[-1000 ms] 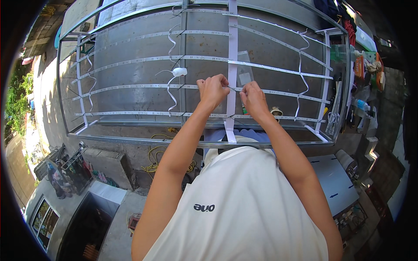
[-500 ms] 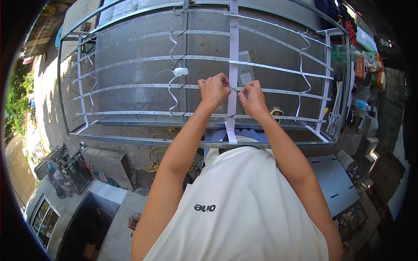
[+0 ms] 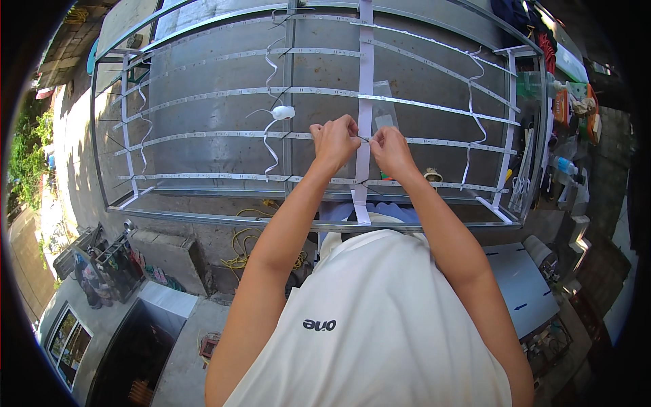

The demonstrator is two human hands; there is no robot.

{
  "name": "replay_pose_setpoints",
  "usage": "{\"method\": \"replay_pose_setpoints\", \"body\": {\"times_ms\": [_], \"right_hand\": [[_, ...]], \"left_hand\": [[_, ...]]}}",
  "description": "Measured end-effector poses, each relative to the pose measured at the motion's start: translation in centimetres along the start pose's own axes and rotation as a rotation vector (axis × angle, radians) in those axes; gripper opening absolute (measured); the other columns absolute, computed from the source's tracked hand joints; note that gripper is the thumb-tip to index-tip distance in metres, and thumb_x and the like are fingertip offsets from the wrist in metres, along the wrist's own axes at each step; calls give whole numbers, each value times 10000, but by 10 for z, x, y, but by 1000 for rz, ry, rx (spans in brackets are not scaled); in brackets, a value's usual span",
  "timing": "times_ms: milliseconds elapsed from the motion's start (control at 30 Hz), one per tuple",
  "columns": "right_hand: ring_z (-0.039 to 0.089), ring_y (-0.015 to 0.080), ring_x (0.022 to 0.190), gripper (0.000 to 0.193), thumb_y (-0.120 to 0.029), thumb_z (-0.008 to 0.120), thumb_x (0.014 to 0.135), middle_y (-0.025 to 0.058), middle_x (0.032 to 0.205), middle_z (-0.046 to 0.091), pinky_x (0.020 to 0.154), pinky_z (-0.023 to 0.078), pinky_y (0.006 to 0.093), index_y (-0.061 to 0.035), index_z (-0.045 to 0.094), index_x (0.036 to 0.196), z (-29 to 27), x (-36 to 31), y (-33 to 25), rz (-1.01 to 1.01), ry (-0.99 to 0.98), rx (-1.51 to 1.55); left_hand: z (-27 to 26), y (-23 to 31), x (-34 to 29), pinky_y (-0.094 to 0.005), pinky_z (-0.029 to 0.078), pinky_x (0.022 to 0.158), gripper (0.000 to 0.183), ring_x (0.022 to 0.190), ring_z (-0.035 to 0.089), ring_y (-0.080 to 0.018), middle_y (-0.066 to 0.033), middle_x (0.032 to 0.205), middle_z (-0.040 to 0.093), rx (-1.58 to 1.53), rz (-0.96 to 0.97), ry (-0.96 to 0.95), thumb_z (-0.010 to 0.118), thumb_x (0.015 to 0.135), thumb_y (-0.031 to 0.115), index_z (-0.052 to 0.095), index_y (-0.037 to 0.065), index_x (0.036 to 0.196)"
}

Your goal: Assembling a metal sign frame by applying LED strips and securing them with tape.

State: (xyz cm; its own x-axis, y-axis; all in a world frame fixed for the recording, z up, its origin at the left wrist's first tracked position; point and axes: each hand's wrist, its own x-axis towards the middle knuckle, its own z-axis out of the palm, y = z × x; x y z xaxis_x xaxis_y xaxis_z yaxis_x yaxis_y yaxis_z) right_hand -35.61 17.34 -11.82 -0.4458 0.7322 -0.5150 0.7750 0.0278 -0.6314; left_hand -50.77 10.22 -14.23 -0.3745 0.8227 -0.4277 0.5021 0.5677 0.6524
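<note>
My left hand (image 3: 335, 144) and my right hand (image 3: 393, 152) are closed in pinches on either side of a white upright bar (image 3: 364, 74). Between their fingertips runs a thin black cable tie (image 3: 365, 140), its ends mostly hidden by the fingers. It crosses the bar where an LED strip (image 3: 434, 143) passes. Just nearer me, another LED strip (image 3: 407, 183) meets the same bar, with a dark tie at the crossing. Several more strips run side by side across the metal frame (image 3: 237, 220).
Left of my hands, a white connector (image 3: 282, 112) hangs on wavy white wire. Beneath the strips lie a clear plastic packet (image 3: 384, 102) and a roll of tape (image 3: 432, 175). Yellow cord (image 3: 237, 254) is on the ground. A plastic bottle (image 3: 564, 164) and bags crowd the right side.
My right hand has shifted slightly left, bringing its fingertips closer to the white bar. The left hand stays almost where it was.
</note>
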Motion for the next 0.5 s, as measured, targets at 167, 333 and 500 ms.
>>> {"method": "replay_pose_setpoints", "body": {"times_ms": [167,333,500], "right_hand": [[638,407,976,116,-114,679,896,200,1034,633,874,513,483,-8,635,914,-5,-4,-2,-121,6,-117],[641,409,977,117,-118,672,913,195,1003,653,864,510,485,-6,651,939,-15,-2,10,-108,-41,-99],[654,392,920,149,-125,684,920,197,986,660,820,511,460,17,646,941,-15,-6,21,-133,-21,-138]], "left_hand": [[0,-3,1,-410,337,929,205,880,711,-219,-22,847,758,42,-30,-23,806,736,186,721,137,916],[-2,-1,-1,-425,337,912,175,905,707,-247,-47,868,778,18,11,9,799,728,152,761,137,898],[-4,3,-2,-414,335,948,183,915,714,-214,-26,896,784,54,-22,-43,824,755,192,758,134,916]]}}
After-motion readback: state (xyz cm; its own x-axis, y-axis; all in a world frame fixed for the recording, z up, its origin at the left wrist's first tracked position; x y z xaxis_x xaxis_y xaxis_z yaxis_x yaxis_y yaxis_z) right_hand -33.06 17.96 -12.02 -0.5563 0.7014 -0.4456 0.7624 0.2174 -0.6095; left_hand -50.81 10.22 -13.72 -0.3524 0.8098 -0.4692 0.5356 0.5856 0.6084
